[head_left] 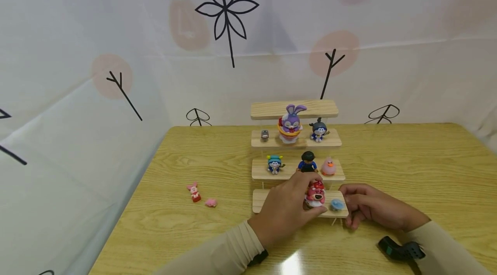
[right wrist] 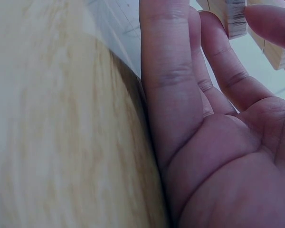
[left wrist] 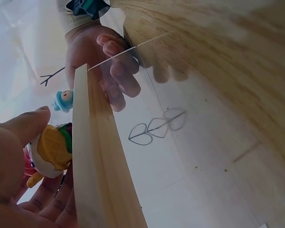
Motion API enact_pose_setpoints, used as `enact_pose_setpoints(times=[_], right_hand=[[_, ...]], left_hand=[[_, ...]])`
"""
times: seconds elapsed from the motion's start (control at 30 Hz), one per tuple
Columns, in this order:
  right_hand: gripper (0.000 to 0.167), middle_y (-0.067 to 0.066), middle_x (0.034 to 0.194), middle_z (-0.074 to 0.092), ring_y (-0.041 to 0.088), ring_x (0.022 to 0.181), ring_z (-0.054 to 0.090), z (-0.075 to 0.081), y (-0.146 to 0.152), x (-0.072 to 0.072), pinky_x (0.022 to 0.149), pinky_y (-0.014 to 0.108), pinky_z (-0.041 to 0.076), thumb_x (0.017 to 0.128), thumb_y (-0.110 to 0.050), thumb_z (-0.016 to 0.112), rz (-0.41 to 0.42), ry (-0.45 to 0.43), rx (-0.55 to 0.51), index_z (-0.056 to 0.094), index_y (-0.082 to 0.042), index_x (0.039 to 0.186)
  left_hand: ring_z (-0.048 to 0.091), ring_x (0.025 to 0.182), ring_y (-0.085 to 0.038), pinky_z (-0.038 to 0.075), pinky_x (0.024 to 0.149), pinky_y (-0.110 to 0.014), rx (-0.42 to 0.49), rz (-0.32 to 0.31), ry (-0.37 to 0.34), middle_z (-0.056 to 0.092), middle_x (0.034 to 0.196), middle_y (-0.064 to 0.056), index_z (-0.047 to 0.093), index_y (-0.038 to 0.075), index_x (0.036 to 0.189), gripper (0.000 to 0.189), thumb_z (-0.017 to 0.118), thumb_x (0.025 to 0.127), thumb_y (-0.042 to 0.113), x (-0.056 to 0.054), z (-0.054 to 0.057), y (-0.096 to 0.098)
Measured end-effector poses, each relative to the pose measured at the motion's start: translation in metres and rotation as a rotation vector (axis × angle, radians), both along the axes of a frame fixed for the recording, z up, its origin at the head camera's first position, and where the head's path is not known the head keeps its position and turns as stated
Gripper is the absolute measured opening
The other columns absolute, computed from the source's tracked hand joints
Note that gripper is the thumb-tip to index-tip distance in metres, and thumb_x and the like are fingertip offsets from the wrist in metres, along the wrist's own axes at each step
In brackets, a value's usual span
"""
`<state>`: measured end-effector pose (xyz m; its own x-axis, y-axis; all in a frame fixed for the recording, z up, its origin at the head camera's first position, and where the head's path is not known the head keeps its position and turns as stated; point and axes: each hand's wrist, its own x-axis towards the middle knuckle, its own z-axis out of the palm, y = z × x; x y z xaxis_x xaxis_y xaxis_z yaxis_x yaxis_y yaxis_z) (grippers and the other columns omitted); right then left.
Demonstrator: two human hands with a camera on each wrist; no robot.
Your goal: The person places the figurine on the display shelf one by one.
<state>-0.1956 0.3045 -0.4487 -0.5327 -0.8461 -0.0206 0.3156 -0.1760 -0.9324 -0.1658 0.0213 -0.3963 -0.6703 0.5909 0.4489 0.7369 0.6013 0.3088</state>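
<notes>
On the bottom step of a tiered wooden display shelf, my left hand grips a pink bear figurine. Seen from the left wrist, the figurine's base has a yellow waffle-like patch and sits against the board, with thumb and fingers around it. My right hand is at the right end of that same step; in the right wrist view its thumb and a finger pinch the board's end. Between the two hands stands a small light-blue figurine.
Higher steps carry a purple rabbit figurine, a grey-capped one, a blue-capped one, a black-haired one and a pink bird. Left on the table lie a piglet figurine and a small pink figurine.
</notes>
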Motion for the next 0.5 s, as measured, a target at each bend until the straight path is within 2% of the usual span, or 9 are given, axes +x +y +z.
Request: enact_pose_setpoints(times=[0.5], right_hand=[[0.036, 0.013, 0.108, 0.071, 0.020, 0.096, 0.071, -0.0013, 0.0003, -0.0011, 0.082, 0.032, 0.061, 0.108, -0.001, 0.020, 0.003, -0.001, -0.001, 0.052, -0.005, 0.124]], left_hand=[[0.049, 0.075, 0.004, 0.041, 0.061, -0.004, 0.006, -0.001, 0.046, 0.056, 0.106, 0.007, 0.044, 0.017, 0.135, 0.065, 0.075, 0.087, 0.048, -0.0014, -0.0014, 0.0014]])
